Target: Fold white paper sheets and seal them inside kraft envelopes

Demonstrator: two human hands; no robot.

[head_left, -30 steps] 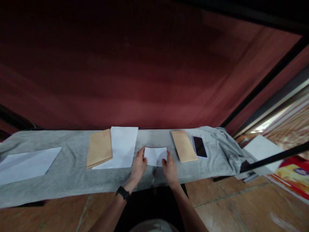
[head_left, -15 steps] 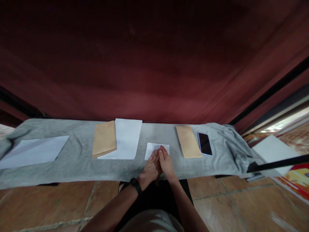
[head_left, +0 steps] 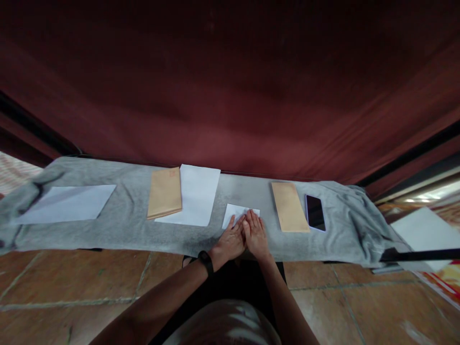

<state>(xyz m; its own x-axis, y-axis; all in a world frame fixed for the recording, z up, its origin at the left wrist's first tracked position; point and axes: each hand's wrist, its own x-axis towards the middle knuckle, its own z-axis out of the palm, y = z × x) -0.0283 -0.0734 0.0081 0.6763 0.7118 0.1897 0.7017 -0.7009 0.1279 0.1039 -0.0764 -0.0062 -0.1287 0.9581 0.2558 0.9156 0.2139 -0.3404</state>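
Observation:
A small folded white paper (head_left: pixel 233 211) lies on the grey cloth in front of me, its near part covered by my hands. My left hand (head_left: pixel 233 239), with a dark band on its wrist, lies flat on the paper, thumb spread from the fingers. Beside it, my right hand (head_left: pixel 256 235) rests flat with fingers stretched, its edge meeting the left fingers. Neither hand grips anything. To the right of the paper sits a single brown envelope (head_left: pixel 290 208). Left of it, a larger white sheet (head_left: pixel 201 194) is partly covered by a stack of brown envelopes (head_left: pixel 164 194).
A phone (head_left: pixel 315 213) lies beyond the right envelope. Another white sheet (head_left: pixel 68 205) is at the far left of the grey cloth (head_left: pixel 132 235). A dark red curtain (head_left: pixel 230 110) hangs behind the table. At the right, a black bar (head_left: pixel 427 255) crosses a white sheet (head_left: pixel 426 230).
My hands were pressed together over the paper; now they have come down flat on it, side by side. The whole view has shifted and tilted slightly.

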